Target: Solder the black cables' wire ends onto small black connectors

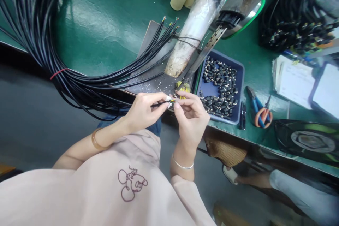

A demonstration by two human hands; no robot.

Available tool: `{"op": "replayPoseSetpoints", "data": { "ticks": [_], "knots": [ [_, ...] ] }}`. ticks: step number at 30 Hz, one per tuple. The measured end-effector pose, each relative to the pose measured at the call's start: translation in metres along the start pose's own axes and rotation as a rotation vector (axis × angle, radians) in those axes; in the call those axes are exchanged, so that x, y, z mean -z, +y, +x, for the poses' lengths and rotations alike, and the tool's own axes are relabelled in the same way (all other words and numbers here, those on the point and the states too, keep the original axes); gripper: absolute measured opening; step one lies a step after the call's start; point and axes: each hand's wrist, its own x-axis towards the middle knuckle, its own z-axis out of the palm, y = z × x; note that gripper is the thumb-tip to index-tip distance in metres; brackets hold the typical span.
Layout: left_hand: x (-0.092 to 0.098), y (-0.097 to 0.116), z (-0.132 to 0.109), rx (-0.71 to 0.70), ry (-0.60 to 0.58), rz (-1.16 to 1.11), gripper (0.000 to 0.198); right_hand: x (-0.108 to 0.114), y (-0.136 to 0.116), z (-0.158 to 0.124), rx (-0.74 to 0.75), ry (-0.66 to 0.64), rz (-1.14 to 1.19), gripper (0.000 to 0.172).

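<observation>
My left hand (144,109) pinches a black cable (159,104) close to its end, where thin yellow and green wires (172,101) stick out. Close against those wire tips, my right hand (191,113) has its thumb and forefinger pressed together; whatever lies between them is too small to make out. Just beyond my fingers sits a yellow object (183,90), partly hidden. A metal soldering iron tip (196,56) slants down toward it. More black cables (106,81) run in a bundle from the left, with stripped coloured ends on a grey board (159,77).
A blue tray (239,88) of small black connectors stands right of my hands. Farther right are pliers (255,100), orange-handled scissors (263,116) and papers (293,81). A silvery duct (190,31) hangs over the green table (100,17). Another person's leg (291,187) shows at lower right.
</observation>
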Motion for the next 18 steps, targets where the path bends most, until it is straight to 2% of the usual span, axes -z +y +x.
{"op": "replayPoseSetpoints", "data": {
  "ticks": [5,10,15,18],
  "knots": [
    [-0.001,0.001,-0.003,0.021,0.034,0.039,0.014,-0.010,-0.002,-0.010,0.300,0.180,-0.312,0.012],
    [-0.002,-0.001,-0.002,0.054,0.041,-0.032,0.012,0.001,0.002,-0.005,0.267,0.235,-0.270,0.014],
    [-0.002,-0.002,-0.002,0.055,0.030,-0.036,0.013,0.004,-0.004,-0.002,0.264,0.117,-0.295,0.013],
    [-0.001,-0.002,-0.003,0.060,0.017,-0.038,0.013,0.002,-0.006,-0.003,0.270,0.112,-0.306,0.015]
  ]
}}
